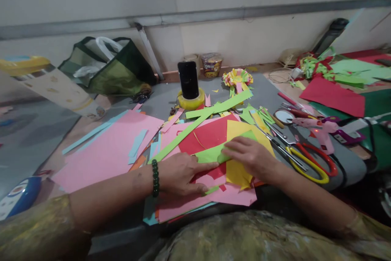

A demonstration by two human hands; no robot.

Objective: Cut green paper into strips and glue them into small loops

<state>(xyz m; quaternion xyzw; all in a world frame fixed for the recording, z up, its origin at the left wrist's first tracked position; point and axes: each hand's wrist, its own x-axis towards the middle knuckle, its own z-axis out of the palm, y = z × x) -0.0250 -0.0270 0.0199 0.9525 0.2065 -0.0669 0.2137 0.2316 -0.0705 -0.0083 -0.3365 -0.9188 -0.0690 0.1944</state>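
Your left hand (180, 173) lies open, index finger apparently steadying the green paper strip (210, 154) over red paper (210, 132); your right hand (252, 157) covers its end, grip unclear.

Phone (188, 80) behind paper stack (241, 198), bag (122, 73) left of phone; scissors (289, 140), then glue gun (318, 126), right of stack.

I see a black smartphone (188, 77) standing upright in a roll of yellow tape (193, 102). Just behind the phone, to its right, I have an instant noodle cup (211, 66). Left of the phone sits a green tote bag (125, 73); farther left of it, I see a tilted, yellow-lidded cup (58, 86).
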